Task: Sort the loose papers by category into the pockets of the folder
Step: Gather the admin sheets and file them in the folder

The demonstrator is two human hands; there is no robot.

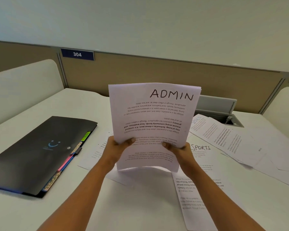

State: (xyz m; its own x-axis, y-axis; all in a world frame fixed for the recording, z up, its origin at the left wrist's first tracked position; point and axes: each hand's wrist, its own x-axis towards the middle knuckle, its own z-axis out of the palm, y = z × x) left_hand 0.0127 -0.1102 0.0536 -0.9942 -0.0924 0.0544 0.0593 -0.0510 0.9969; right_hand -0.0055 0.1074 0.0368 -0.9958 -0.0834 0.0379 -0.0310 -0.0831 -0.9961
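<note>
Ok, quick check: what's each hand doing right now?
Left hand: closed on the left edge of the ADMIN papers, held upright.
Right hand: closed on the right edge of the same papers.

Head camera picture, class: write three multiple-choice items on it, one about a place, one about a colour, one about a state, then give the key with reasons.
1. Where does the folder lie?
A. to the left of the held papers
B. under them
C. on the partition

2. What colour is the folder's cover?
A. white
B. black
C. red

3. How is the ADMIN stack held?
A. flat on the desk
B. in one hand
C. upright in both hands

Key: A, it lies left on the desk; B, its cover is black; C, left hand and right hand each keep a grip on the lower part.
</note>
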